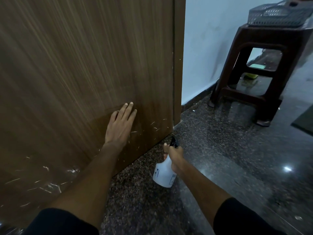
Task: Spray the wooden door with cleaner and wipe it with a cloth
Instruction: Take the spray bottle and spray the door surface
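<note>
The brown wooden door (76,65) fills the left and centre of the head view, with pale scratches near its bottom edge. My left hand (119,123) lies flat on the lower door, fingers straight and pointing up. My right hand (174,154) grips the neck of a white spray bottle (163,173) with a black nozzle, held just above the floor near the door's lower right corner. The nozzle points toward the door. No cloth is in view.
A dark brown plastic stool (257,78) stands at the right by the white wall (203,48), with a grey mesh basket (277,14) on top. The floor (220,150) is dark speckled granite. A dark mat edge (304,121) shows at far right.
</note>
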